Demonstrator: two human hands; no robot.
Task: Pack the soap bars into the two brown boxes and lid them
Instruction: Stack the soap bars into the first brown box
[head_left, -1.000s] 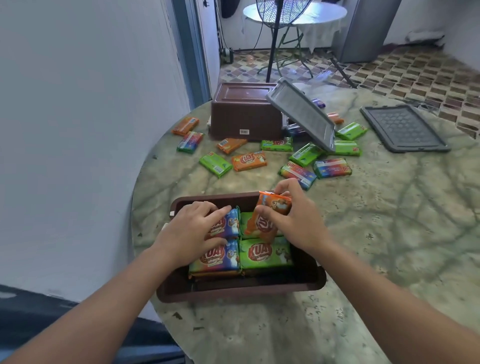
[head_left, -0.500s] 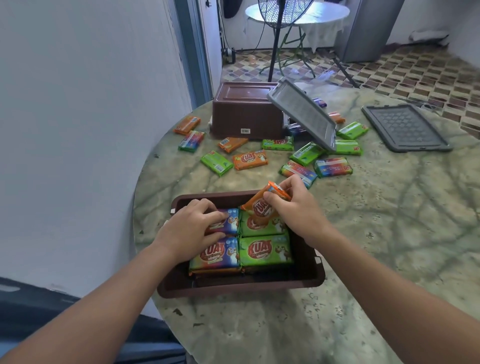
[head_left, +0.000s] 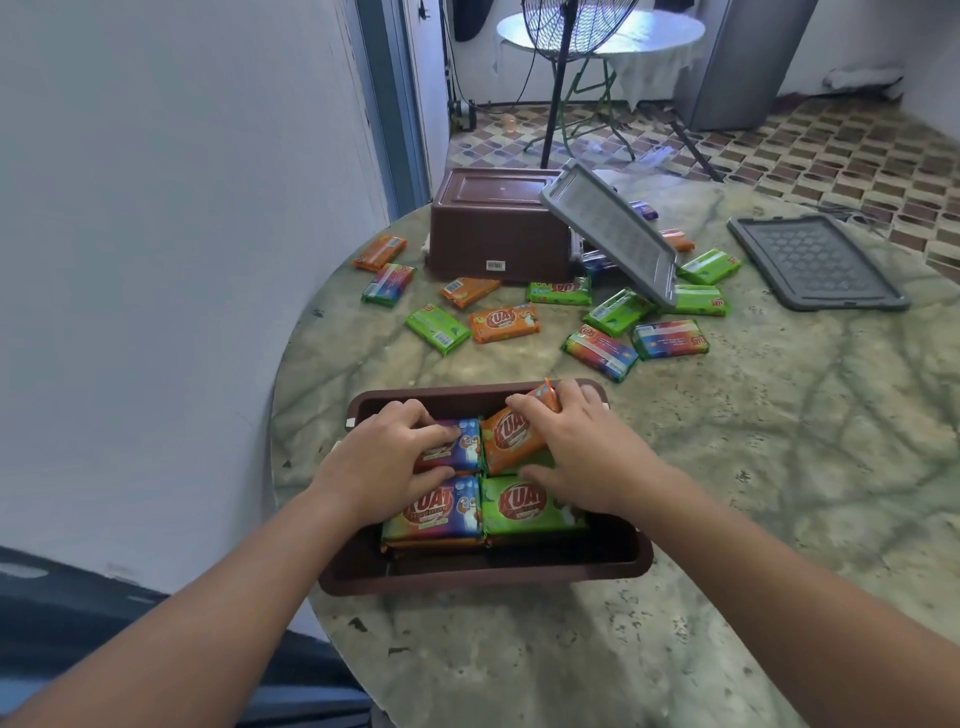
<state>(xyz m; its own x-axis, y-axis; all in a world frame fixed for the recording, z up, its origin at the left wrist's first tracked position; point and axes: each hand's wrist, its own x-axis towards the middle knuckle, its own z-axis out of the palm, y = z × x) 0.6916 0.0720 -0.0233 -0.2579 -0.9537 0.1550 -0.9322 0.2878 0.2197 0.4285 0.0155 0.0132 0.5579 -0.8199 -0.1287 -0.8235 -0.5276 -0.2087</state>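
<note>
The near box (head_left: 644, 551) is sitting on the table (head_left: 779, 467), close to the person. It is brown, smooth plastic, long with round corners, and open on top. Soap bars are lying flat inside it, side by side. Four shiny wrappers are showing on top: a rainbow bar (head_left: 441, 512) at the front left, a green bar (head_left: 530, 506) at the front right, a second rainbow one (head_left: 462, 449) behind, and an orange bar (head_left: 511, 436) at the back right. More bars are lying under them, but how many I cannot tell.

The right hand (head_left: 582, 457) is gripping the orange bar, fingers curled over its far edge and thumb at its near edge. The bar is tilting, its far end up by the box wall. The left hand (head_left: 384, 467) is pressing down on the back rainbow bar with bent fingers.

The far box (head_left: 498, 234) is lying upside down farther back, with its flat ribbed bottom up. A gray lid (head_left: 613, 234) with a bumpy grid is leaning against it. A second gray lid (head_left: 815, 262) is lying flat to the right.

Loose bars are lying scattered between the boxes: about five green, four orange and three rainbow. A few more are hiding under the leaning lid.

The table is round, green stone with dark veins.
</note>
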